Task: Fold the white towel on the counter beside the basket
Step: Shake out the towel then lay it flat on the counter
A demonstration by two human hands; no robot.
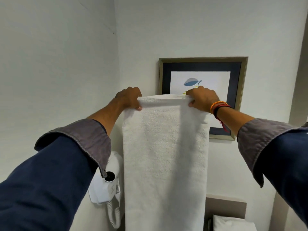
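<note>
While it hangs lengthwise | white towel (pixel 165 147) in air before the wall | left hand (pixel 129 99), right hand (pixel 202 100) pinched on top corners (edge level) | keep corners matched, tension even.

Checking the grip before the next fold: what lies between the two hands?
In the head view, only the top edge of the white towel spans from the left hand to the right hand, pulled fairly straight, with nothing else between.
</note>
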